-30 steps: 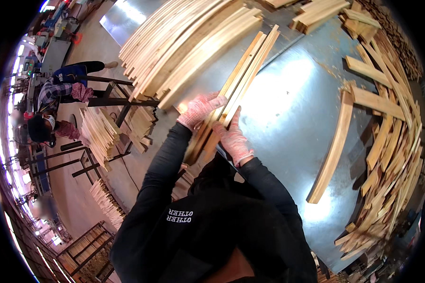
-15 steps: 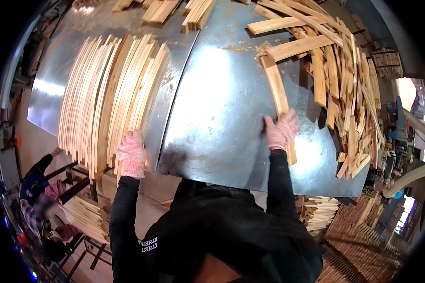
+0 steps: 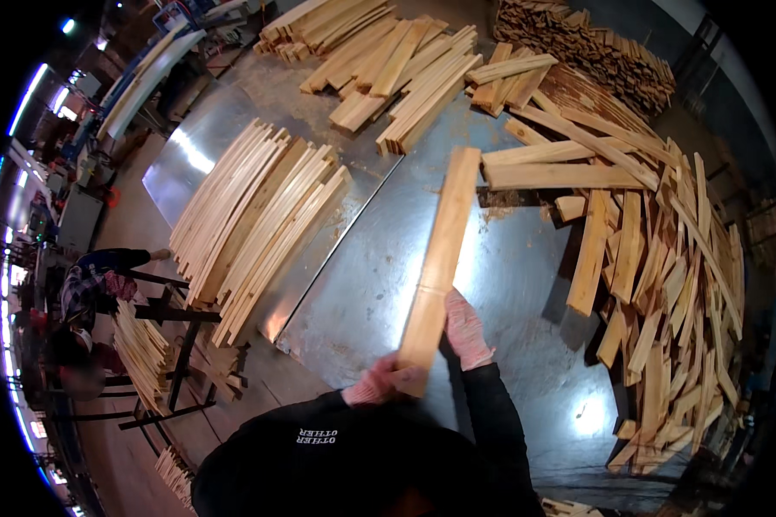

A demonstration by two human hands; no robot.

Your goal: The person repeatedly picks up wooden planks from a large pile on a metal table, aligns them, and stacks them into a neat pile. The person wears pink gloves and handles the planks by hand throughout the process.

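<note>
A long pale wooden board (image 3: 440,258) is held over a shiny metal table (image 3: 353,293), its far end pointing away from me. My left hand (image 3: 378,383), in a pink glove, grips the board's near end from below. My right hand (image 3: 466,332), also gloved pink, holds the board's right edge a little further up. To the left on the table lies a neat row of long thin curved slats (image 3: 254,220). A loose heap of short boards (image 3: 655,276) covers the right side.
More stacked boards (image 3: 397,60) lie at the far side of the table, with a dark pile of small pieces (image 3: 595,47) beyond. Another person (image 3: 95,284) works at the lower left near a metal stand (image 3: 168,345) with slats (image 3: 142,345) on it.
Half a second ago my hands were apart, the left at the slat row and the right on a board at the heap. Now both hold one board in front of me.
</note>
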